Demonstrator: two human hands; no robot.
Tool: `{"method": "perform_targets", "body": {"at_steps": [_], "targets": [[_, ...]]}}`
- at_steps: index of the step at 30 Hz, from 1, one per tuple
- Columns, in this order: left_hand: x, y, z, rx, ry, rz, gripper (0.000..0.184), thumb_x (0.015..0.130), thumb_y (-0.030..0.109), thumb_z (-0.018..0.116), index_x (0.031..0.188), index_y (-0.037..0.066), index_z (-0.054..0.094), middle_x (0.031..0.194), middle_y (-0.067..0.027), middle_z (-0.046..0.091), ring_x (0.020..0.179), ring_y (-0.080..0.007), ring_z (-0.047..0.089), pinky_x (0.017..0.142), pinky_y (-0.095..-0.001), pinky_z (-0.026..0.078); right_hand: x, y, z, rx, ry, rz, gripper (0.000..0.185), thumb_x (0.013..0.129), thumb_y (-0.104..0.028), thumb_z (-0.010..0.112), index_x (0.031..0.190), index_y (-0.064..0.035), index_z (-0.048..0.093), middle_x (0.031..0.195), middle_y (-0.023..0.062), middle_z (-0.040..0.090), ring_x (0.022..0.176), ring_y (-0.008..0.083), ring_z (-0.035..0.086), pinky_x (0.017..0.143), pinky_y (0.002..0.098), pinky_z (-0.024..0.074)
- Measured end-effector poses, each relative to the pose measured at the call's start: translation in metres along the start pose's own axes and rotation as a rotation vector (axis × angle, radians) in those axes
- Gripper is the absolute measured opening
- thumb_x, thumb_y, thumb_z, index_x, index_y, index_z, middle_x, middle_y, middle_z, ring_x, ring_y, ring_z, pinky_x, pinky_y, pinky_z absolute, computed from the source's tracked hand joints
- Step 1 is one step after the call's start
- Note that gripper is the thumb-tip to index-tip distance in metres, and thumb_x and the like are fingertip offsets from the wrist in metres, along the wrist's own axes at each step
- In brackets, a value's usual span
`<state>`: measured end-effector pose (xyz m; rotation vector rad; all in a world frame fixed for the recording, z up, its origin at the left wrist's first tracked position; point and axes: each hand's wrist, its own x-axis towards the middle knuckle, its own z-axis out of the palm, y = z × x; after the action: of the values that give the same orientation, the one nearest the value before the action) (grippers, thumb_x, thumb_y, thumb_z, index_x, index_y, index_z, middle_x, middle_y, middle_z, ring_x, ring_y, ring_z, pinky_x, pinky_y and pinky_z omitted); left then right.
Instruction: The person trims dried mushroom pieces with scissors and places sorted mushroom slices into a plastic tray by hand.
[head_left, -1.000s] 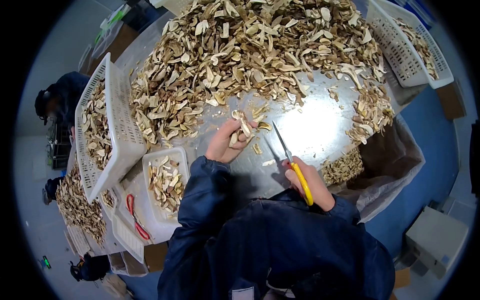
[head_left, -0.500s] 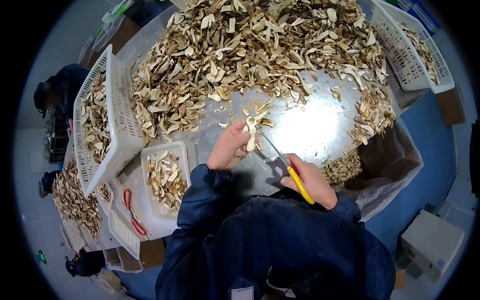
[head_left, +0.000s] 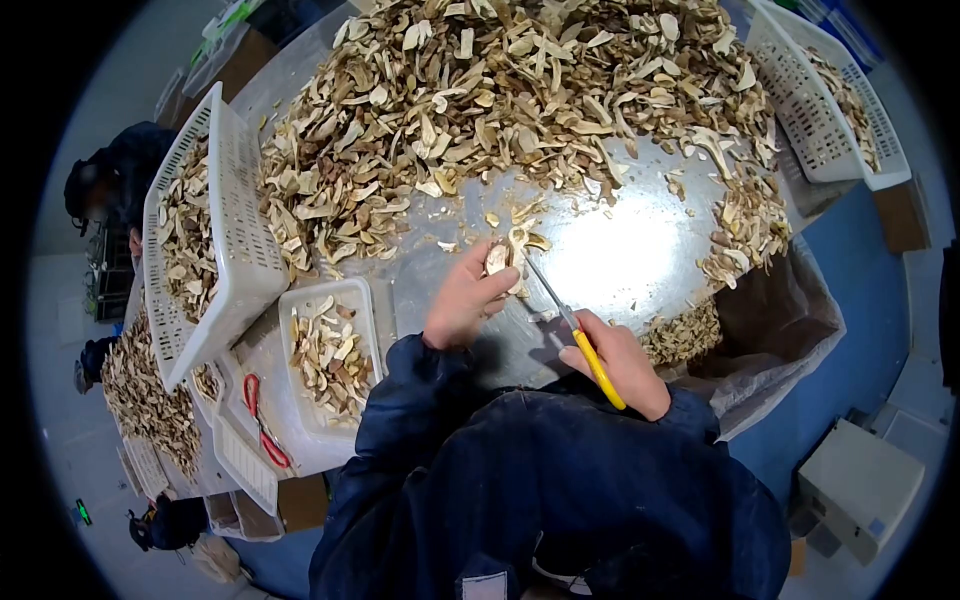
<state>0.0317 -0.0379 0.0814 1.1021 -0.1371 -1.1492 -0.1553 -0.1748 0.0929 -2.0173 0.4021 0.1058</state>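
My left hand (head_left: 466, 300) is closed, pinching pale dried mushroom slices (head_left: 497, 259) between thumb and fingers above the metal table. In my right hand (head_left: 624, 362) are yellow-handled scissors (head_left: 597, 368), their long metal blades pointing up and left. The blade tips reach close to the slices at my left fingertips. A few loose slices lie on the table just beyond. Part of the scissors' handle is hidden by my right hand.
A large heap of dried mushroom slices (head_left: 500, 90) covers the far table. White baskets (head_left: 245, 225) of slices stand left and right. Nearer left are a shallow white tray (head_left: 374, 330) and red-handled scissors (head_left: 262, 425). A lined bin (head_left: 790, 350) is at right. Another person (head_left: 120, 185) is at far left.
My left hand has turned, and the slice in it now sits at a different angle. The scissors have shifted only slightly, with their tips close to the slices.
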Motion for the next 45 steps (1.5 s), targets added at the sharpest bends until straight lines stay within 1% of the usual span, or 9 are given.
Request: {"method": "perform_targets", "body": {"at_steps": [18, 21, 24, 26, 27, 31, 34, 38, 45], "targets": [[-0.008, 0.005, -0.017, 0.049, -0.083, -0.037, 0.017, 0.088, 0.005, 0.06, 0.103, 0.006, 0.053, 0.08, 0.0033, 0.05, 0.057, -0.0033, 0.039, 0.045, -0.0174, 0.028, -0.002, -0.001, -0.003, -0.038, -0.013, -0.037, 0.036, 0.086, -0.032, 0.066, 0.101, -0.0041, 0.049, 0.069, 0.018, 0.058, 0.067, 0.0407, 0.059, 0.057, 0.0434, 0.0425], [-0.04, 0.016, -0.041, 0.085, -0.017, 0.017, 0.022, 0.086, 0.011, 0.063, 0.106, 0.006, 0.056, 0.077, 0.006, 0.047, 0.058, -0.0016, 0.037, 0.048, -0.017, 0.026, -0.001, 0.003, -0.002, 0.031, 0.016, 0.011, 0.036, 0.087, -0.031, 0.065, 0.106, -0.0047, 0.049, 0.071, 0.0183, 0.059, 0.068, 0.0409, 0.059, 0.058, 0.0434, 0.0427], [-0.098, 0.036, -0.069, 0.236, 0.435, 0.173, 0.026, 0.083, 0.015, 0.065, 0.105, 0.003, 0.057, 0.075, 0.0037, 0.049, 0.058, -0.0028, 0.039, 0.05, -0.0186, 0.031, 0.003, -0.002, -0.008, 0.021, -0.027, 0.096, 0.036, 0.087, -0.03, 0.064, 0.108, -0.0052, 0.049, 0.072, 0.0182, 0.059, 0.069, 0.0408, 0.059, 0.058, 0.0433, 0.0426], [-0.136, 0.047, -0.092, 0.698, 0.776, 0.292, 0.027, 0.082, 0.016, 0.064, 0.104, -0.001, 0.06, 0.08, -0.0006, 0.058, 0.062, -0.0079, 0.051, 0.058, -0.023, 0.043, 0.005, 0.003, -0.005, 0.029, -0.006, 0.067, 0.037, 0.088, -0.031, 0.063, 0.108, -0.0034, 0.048, 0.07, 0.0183, 0.058, 0.068, 0.0412, 0.058, 0.057, 0.0431, 0.0414], [-0.157, 0.052, -0.112, 0.974, 0.862, 0.192, 0.033, 0.08, 0.019, 0.067, 0.106, 0.0, 0.061, 0.09, -0.0069, 0.064, 0.078, -0.0187, 0.061, 0.07, -0.0284, 0.048, 0.007, 0.007, -0.003, 0.028, -0.001, 0.055, 0.037, 0.088, -0.031, 0.063, 0.108, -0.0027, 0.048, 0.07, 0.0184, 0.057, 0.067, 0.0413, 0.057, 0.057, 0.0431, 0.041], [-0.181, 0.051, -0.142, 1.846, 1.062, 0.145, 0.042, 0.078, 0.025, 0.07, 0.112, 0.001, 0.062, 0.115, -0.0196, 0.061, 0.108, -0.0354, 0.055, 0.091, -0.0388, 0.043, 0.012, 0.0, -0.003, 0.037, -0.019, 0.031, 0.039, 0.089, -0.032, 0.063, 0.107, -0.0001, 0.048, 0.07, 0.0193, 0.056, 0.066, 0.042, 0.056, 0.057, 0.0437, 0.04], [-0.144, 0.057, -0.136, 1.381, 0.815, 0.281, 0.039, 0.08, 0.023, 0.067, 0.112, 0.001, 0.063, 0.116, -0.0197, 0.06, 0.11, -0.0353, 0.054, 0.095, -0.0391, 0.042, 0.009, -0.001, -0.002, 0.043, -0.016, 0.015, 0.039, 0.089, -0.032, 0.063, 0.106, -0.0005, 0.048, 0.07, 0.0193, 0.056, 0.066, 0.0423, 0.056, 0.057, 0.0439, 0.0401], [-0.054, 0.052, -0.153, 1.36, 0.635, 0.354, 0.05, 0.082, 0.018, 0.064, 0.127, 0.0, 0.051, 0.123, -0.023, 0.054, 0.115, -0.0374, 0.051, 0.098, -0.0401, 0.04, 0.002, -0.003, -0.005, 0.017, -0.017, 0.055, 0.04, 0.089, -0.033, 0.063, 0.107, -0.0008, 0.048, 0.072, 0.0203, 0.057, 0.067, 0.0434, 0.055, 0.057, 0.0438, 0.0402], [0.052, 0.053, -0.147, 1.412, 0.971, 0.388, 0.067, 0.075, 0.014, 0.069, 0.137, 0.014, 0.044, 0.12, -0.0246, 0.043, 0.114, -0.0449, 0.044, 0.097, -0.0473, 0.04, 0.001, 0.01, 0.011, 0.475, -0.265, 0.15, 0.035, 0.096, -0.035, 0.053, 0.107, -0.0012, 0.055, 0.063, 0.004, 0.056, 0.054, 0.0113, 0.053, 0.055, 0.0265, 0.0421]]}}
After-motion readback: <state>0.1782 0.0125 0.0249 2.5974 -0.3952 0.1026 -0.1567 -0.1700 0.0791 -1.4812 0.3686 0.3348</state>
